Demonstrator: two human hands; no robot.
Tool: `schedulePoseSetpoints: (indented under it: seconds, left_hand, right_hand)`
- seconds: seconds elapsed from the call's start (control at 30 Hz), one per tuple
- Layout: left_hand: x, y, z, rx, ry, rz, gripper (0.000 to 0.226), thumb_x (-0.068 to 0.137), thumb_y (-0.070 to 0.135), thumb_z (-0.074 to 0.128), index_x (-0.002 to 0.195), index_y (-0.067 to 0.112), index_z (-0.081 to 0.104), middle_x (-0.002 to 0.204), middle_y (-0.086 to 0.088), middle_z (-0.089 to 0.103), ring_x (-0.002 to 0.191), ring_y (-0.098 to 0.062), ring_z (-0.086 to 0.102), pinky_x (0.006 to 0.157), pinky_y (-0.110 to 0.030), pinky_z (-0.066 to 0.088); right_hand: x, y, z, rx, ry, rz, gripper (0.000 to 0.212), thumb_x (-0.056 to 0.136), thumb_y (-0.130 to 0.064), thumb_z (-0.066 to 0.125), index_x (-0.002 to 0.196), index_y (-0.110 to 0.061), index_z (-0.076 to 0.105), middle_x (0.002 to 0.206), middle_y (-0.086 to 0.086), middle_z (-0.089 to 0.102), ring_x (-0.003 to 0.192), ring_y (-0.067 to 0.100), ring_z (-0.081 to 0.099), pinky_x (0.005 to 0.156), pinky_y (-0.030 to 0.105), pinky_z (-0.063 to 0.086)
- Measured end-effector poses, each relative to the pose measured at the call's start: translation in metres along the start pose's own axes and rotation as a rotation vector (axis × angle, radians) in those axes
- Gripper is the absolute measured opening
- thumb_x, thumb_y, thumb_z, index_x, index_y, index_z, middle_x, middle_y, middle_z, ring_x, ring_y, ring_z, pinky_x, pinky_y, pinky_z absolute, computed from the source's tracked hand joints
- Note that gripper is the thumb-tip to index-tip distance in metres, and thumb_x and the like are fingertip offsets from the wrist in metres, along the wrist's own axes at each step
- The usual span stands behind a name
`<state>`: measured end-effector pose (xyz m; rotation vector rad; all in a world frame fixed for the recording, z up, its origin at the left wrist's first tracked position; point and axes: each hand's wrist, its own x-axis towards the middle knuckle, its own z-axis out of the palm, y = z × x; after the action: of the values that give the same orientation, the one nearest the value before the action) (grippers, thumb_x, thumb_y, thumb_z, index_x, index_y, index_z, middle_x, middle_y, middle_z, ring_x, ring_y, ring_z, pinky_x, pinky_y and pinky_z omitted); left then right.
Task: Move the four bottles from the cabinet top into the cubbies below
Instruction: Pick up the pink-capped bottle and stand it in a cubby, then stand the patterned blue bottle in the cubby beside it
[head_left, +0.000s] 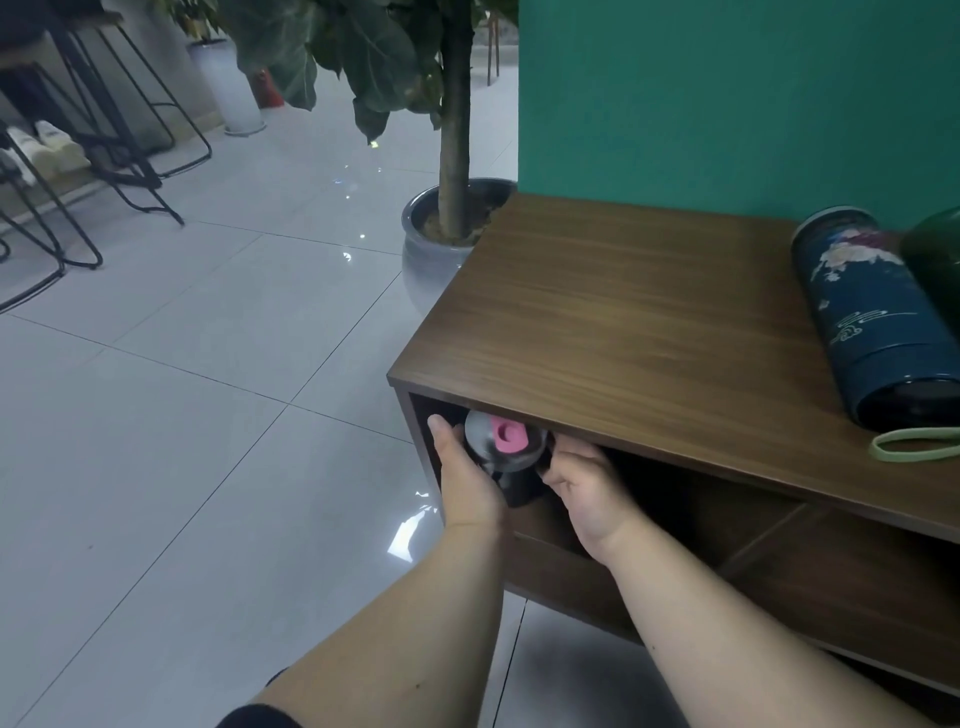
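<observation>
Wooden cabinet (649, 332) stretched from centre toward 3 o'clock, left cubby (649, 499) open beneath the top. On the top at 3 o'clock, blue patterned bottle (872, 322) lay on its side, touching a green bottle (935, 260) at the edge. At 6 o'clock, in the cubby mouth: black bottle (511, 457), pink spout up, clasped between left hand (467, 478) and right hand (587, 493), fingers wrapped round it.
</observation>
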<state>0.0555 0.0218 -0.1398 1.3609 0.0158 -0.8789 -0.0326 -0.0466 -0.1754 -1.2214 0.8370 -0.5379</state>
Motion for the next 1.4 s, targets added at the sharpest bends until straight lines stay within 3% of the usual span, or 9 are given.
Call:
schedulePoseSetpoints:
  seconds: [0.3, 0.43, 0.53, 0.67, 0.77, 0.87, 1.1, 1.27, 1.4]
  left_hand:
    - [0.004, 0.002, -0.003, -0.014, -0.041, -0.023, 0.081, 0.057, 0.094, 0.032, 0.108, 0.043, 0.069, 0.125, 0.008, 0.073, 0.124, -0.013, 0.062, 0.120, -0.042, 0.037]
    - [0.005, 0.001, -0.002, 0.030, -0.047, -0.039, 0.068, 0.080, 0.088, 0.027, 0.112, 0.043, 0.066, 0.129, 0.012, 0.067, 0.131, -0.014, 0.055, 0.123, -0.040, 0.032]
    - [0.006, -0.002, -0.001, 0.001, -0.041, -0.024, 0.073, 0.092, 0.077, 0.023, 0.144, 0.033, 0.051, 0.109, 0.023, 0.061, 0.126, -0.010, 0.049, 0.123, -0.039, 0.028]
    - [0.002, 0.001, -0.003, -0.027, -0.020, -0.021, 0.080, 0.091, 0.078, 0.025, 0.151, 0.028, 0.043, 0.139, 0.013, 0.054, 0.130, -0.012, 0.046, 0.124, -0.042, 0.027]
    - [-0.008, 0.000, -0.005, -0.001, -0.014, -0.044, 0.082, 0.089, 0.081, 0.026, 0.148, 0.028, 0.046, 0.147, 0.004, 0.052, 0.138, -0.018, 0.046, 0.122, -0.043, 0.030]
    - [-0.029, -0.012, -0.008, 0.126, -0.112, -0.091, 0.097, 0.070, 0.093, 0.029, 0.137, 0.029, 0.059, 0.137, 0.000, 0.064, 0.124, -0.021, 0.060, 0.111, -0.043, 0.043]
    - [-0.118, -0.022, -0.011, 0.182, -0.397, -0.131, 0.056, 0.100, 0.062, 0.029, 0.140, 0.030, 0.050, 0.107, 0.018, 0.065, 0.080, 0.008, 0.062, 0.067, -0.016, 0.047]
    - [-0.156, -0.019, -0.021, 0.329, -0.636, 0.078, 0.049, 0.094, 0.070, 0.033, 0.119, 0.038, 0.061, 0.130, 0.017, 0.064, 0.118, 0.004, 0.061, 0.095, -0.017, 0.046]
    - [-0.171, -0.006, -0.015, 0.354, -0.739, 0.258, 0.087, 0.076, 0.089, 0.034, 0.141, 0.034, 0.050, 0.149, 0.015, 0.055, 0.140, 0.002, 0.047, 0.118, -0.029, 0.033]
  right_hand:
    - [0.004, 0.001, 0.005, -0.048, 0.046, 0.041, 0.078, 0.043, -0.025, 0.058, 0.107, 0.018, 0.057, 0.100, 0.012, 0.064, 0.098, 0.025, 0.053, 0.090, 0.039, 0.036]
    - [0.001, 0.000, 0.003, -0.034, 0.029, 0.042, 0.068, 0.053, -0.011, 0.052, 0.119, 0.004, 0.063, 0.115, 0.014, 0.068, 0.106, 0.023, 0.056, 0.096, 0.038, 0.039]
    - [-0.005, -0.005, 0.003, -0.030, 0.023, 0.046, 0.066, 0.056, -0.009, 0.051, 0.119, 0.001, 0.063, 0.127, 0.020, 0.067, 0.111, 0.023, 0.056, 0.099, 0.037, 0.039]
    - [-0.021, -0.015, 0.003, -0.038, 0.015, 0.076, 0.067, 0.056, -0.010, 0.050, 0.121, -0.025, 0.061, 0.126, -0.012, 0.063, 0.120, 0.006, 0.055, 0.110, 0.035, 0.036]
    - [-0.043, -0.022, 0.005, -0.164, 0.022, 0.106, 0.087, 0.057, -0.012, 0.050, 0.141, -0.032, 0.043, 0.146, -0.011, 0.044, 0.140, 0.011, 0.038, 0.116, 0.033, 0.028]
    - [-0.068, -0.028, 0.007, -0.288, 0.027, 0.144, 0.099, 0.072, -0.013, 0.053, 0.163, -0.025, 0.016, 0.169, 0.003, 0.024, 0.155, 0.018, 0.024, 0.124, 0.037, 0.023]
    - [-0.146, -0.055, -0.008, -0.502, 0.057, 0.030, 0.079, 0.088, -0.004, 0.050, 0.160, -0.030, 0.028, 0.163, -0.009, 0.037, 0.150, 0.006, 0.032, 0.116, 0.022, 0.026]
    - [-0.203, -0.077, -0.028, -0.425, 0.228, -0.125, 0.069, 0.087, 0.008, 0.048, 0.127, -0.048, 0.054, 0.130, -0.023, 0.064, 0.120, -0.018, 0.055, 0.108, 0.014, 0.043]
    - [-0.222, -0.094, -0.054, -0.298, 0.495, -0.271, 0.068, 0.089, 0.011, 0.052, 0.114, -0.051, 0.064, 0.120, -0.023, 0.073, 0.120, 0.002, 0.064, 0.108, 0.026, 0.046]
